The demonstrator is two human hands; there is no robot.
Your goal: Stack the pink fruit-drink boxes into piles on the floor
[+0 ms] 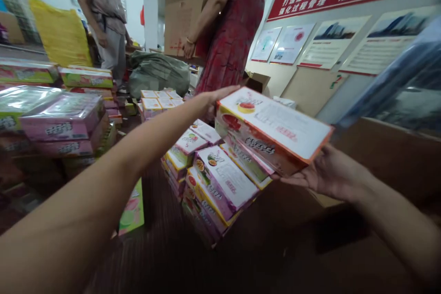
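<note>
Near right: my right hand lies palm up under the near end of the orange-edged box, its fingers spread flat against the underside. The box hangs tilted in the air, just above the leaning stack of boxes on the dark surface; I cannot tell whether it touches the top one.

Middle: my left arm crosses from the near left. My left hand presses the far end of the box with straight fingers, so the box is clamped end to end between both hands.

As I judge it, good handling means even pressure from both ends, the lower palm taking the weight, and the box held level, since the stack beneath already leans to the near side.

Left: film-wrapped bundles are piled up.

Far: a person in a red dress holds a cardboard carton, and a second person stands at far left.
</note>
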